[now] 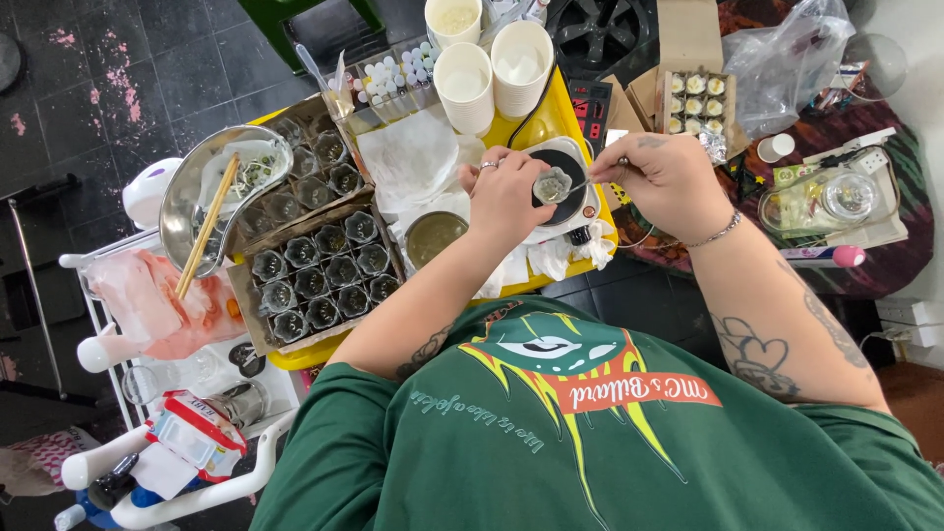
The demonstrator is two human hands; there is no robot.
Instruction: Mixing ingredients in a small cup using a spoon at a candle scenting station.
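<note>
Pinching a small clear cup [553,185] over the black scale [568,187], the left hand [506,197] is partly covering it. Right hand [669,182] is gripping a thin tool [590,179] beside the scale; its tip is hard to make out.

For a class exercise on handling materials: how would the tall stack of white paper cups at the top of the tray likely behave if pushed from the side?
The stack of white paper cups looks tall and narrow, so it would probably tip rather than slide. Being paper, it is likely light and crushable. Neighbouring cups might catch it.
</note>
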